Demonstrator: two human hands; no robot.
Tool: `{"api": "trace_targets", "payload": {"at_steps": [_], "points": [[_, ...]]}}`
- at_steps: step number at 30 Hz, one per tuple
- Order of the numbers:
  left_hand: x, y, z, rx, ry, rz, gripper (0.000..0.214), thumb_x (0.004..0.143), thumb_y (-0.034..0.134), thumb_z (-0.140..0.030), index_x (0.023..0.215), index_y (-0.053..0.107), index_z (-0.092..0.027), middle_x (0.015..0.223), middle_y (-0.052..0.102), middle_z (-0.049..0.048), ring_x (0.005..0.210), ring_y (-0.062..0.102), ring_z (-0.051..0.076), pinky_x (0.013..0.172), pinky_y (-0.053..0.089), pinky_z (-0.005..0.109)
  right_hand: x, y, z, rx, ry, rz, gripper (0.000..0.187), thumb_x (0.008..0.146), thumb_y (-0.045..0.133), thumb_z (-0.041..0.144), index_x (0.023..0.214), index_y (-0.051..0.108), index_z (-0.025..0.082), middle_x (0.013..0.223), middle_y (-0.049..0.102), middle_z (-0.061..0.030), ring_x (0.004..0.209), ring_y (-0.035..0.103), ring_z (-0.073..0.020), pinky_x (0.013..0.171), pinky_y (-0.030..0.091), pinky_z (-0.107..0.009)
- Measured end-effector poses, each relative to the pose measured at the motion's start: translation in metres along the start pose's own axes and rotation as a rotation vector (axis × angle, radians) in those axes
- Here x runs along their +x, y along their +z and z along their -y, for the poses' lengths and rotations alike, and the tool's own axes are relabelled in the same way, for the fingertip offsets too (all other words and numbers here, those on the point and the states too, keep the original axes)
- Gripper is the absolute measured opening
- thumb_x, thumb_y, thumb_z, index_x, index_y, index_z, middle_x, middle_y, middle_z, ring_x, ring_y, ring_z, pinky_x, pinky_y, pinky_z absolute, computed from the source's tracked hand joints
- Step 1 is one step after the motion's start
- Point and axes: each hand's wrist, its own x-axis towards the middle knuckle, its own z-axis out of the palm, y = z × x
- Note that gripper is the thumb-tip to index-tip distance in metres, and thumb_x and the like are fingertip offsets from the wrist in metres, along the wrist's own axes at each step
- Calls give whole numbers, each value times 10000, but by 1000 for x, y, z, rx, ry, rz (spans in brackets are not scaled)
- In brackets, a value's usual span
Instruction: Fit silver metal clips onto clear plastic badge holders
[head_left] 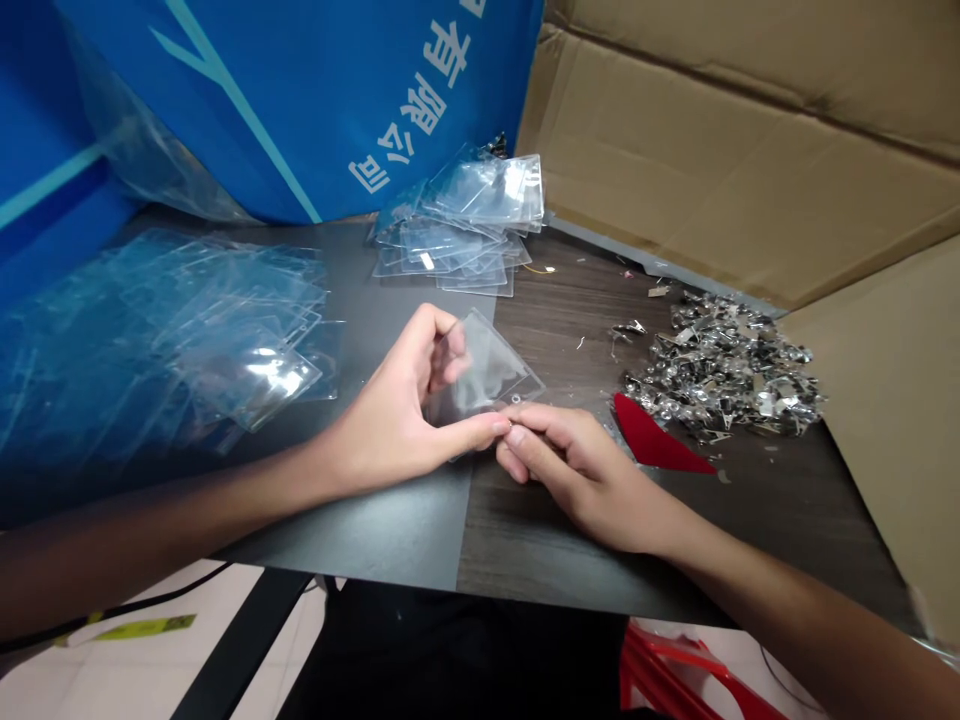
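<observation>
My left hand (401, 415) is closed on a clear plastic badge sleeve (491, 375), held tilted just above the dark table (420, 530) at its middle. My right hand (574, 465) meets it at the sleeve's near edge, fingers pinched together on a small metal piece (514, 425) that touches the sleeve. A heap of small shiny metal clips (724, 365) lies to the right of my hands.
A spread of clear sleeves (225, 320) covers the table's left side. A second pile of sleeves (469, 220) lies at the back centre against a blue bag (300, 90). A red plastic piece (652, 435) lies beside my right hand. Cardboard (750, 140) walls the back and right.
</observation>
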Motion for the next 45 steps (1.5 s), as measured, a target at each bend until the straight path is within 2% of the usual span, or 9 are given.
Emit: {"api": "trace_targets", "payload": {"at_steps": [9, 12, 17, 23, 28, 31, 35, 40, 45], "points": [[5, -8, -5, -110, -75, 28, 231, 1036, 693, -395, 1027, 544, -220, 916, 507, -1, 818, 477, 160, 745, 413, 302, 1, -5, 2, -93, 0, -73, 304, 1147, 505, 289, 927, 698, 210, 708, 561, 50, 662, 505, -134, 729, 391, -302], [11, -17, -8, -48, -79, 6, 265, 1044, 679, -426, 944, 589, -198, 860, 556, 2, 780, 505, 156, 719, 408, 301, 2, -5, 1, -62, 38, -60, 321, 1161, 477, 329, 985, 716, 205, 740, 573, 40, 677, 524, -137, 700, 390, -298], [33, -43, -17, 85, -41, 39, 310, 927, 823, -444, 873, 678, -175, 829, 681, 35, 762, 615, 175, 712, 474, 307, 7, -2, -8, -2, 213, -145, 318, 1134, 526, 371, 1407, 602, 227, 968, 707, 1, 715, 589, -143, 704, 460, -310], [94, -84, -46, 393, 117, -47, 218, 865, 806, -368, 840, 707, -176, 823, 760, 90, 782, 697, 231, 746, 535, 383, 11, -3, -23, 43, 235, -289, 419, 1074, 569, 372, 1470, 525, 243, 1031, 683, 3, 689, 584, -132, 680, 487, -316], [170, -104, -71, 739, 351, -298, 80, 887, 738, -242, 903, 721, -166, 956, 768, 104, 893, 677, 233, 880, 532, 412, 13, -4, -24, 28, 214, -284, 388, 1032, 584, 360, 1393, 570, 220, 947, 680, 10, 651, 555, -136, 627, 454, -305], [211, -103, -60, 823, 434, -367, 94, 943, 653, -227, 999, 715, -185, 1085, 750, 112, 1033, 672, 275, 968, 519, 447, 14, -4, -24, 31, 203, -284, 377, 1026, 592, 371, 1370, 586, 215, 913, 682, 11, 646, 557, -143, 613, 443, -301], [238, -91, -18, 888, 429, -340, 190, 964, 541, -129, 1038, 702, -197, 1173, 717, 160, 1134, 635, 323, 1013, 495, 497, 14, -5, -23, 25, 204, -275, 343, 1033, 585, 365, 1337, 613, 209, 896, 685, 5, 648, 560, -142, 605, 445, -294], [229, -83, 20, 903, 389, -188, 193, 988, 587, -242, 1103, 717, -156, 1170, 706, 187, 1128, 643, 340, 1023, 485, 489, 12, -4, -21, -7, 199, -255, 318, 1040, 579, 327, 1329, 626, 202, 896, 694, -2, 665, 572, -144, 632, 471, -299], [207, -95, 17, 948, 415, -62, 433, 1053, 539, -474, 1235, 713, -122, 1275, 689, 235, 1242, 624, 376, 1122, 450, 519, 11, -19, -13, -310, 141, -302, 253, 1057, 545, 280, 1250, 682, 193, 911, 703, -33, 718, 599, -180, 713, 493, -343]]}}
